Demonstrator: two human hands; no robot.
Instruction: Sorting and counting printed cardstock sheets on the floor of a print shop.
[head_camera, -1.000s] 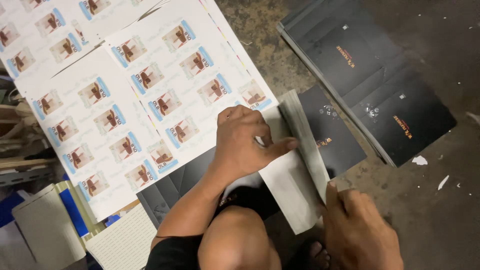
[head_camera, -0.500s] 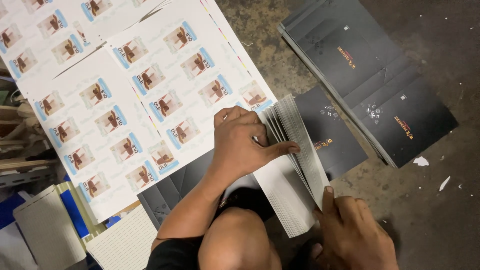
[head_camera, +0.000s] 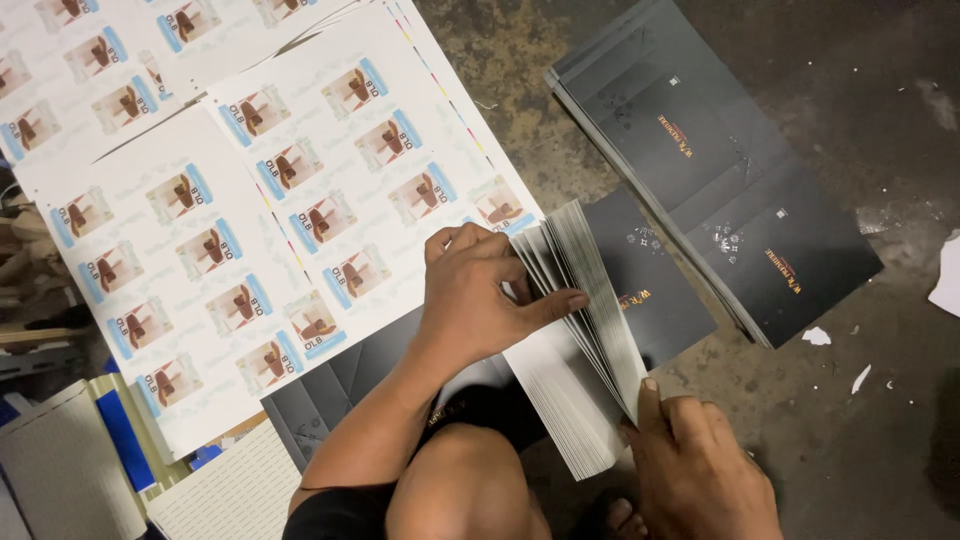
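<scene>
Below you a stained concrete floor (head_camera: 880, 430), big white printed sheets (head_camera: 250, 230) spread to the left of the dark card pile (head_camera: 720, 170), paper scraps (head_camera: 830, 350) scattered just right of that pile

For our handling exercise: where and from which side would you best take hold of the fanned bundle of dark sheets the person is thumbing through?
Probably grip the fanned bundle at its near end, where the sheets lie squared together, coming from the person's side as the right hand does. The far end splays open under the left hand, so fingers there would likely catch only some sheets.
</scene>
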